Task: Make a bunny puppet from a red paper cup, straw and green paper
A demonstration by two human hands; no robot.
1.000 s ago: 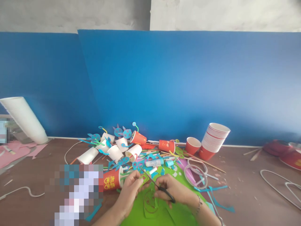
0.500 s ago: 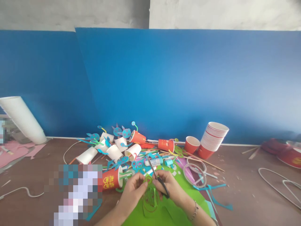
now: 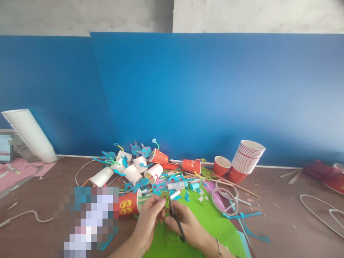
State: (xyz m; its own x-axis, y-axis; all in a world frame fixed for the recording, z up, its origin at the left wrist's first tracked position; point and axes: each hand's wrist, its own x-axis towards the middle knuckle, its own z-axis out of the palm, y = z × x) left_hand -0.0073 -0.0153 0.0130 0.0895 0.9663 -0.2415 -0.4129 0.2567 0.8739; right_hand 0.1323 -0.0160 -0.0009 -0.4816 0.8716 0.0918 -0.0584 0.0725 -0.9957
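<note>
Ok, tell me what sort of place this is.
Probably a craft workspace: a table bears green paper, a leaning stack of paper cups and white cups lying on their sides, while the hands hold scissors.

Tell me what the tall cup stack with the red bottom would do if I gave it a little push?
The cup stack would probably tip easily, because it's tall, narrow at the bottom and looks tilted. It's likely light for its size, since the cups look like thin paper. They might slide apart if it fell, as they sit nested inside each other.
</note>
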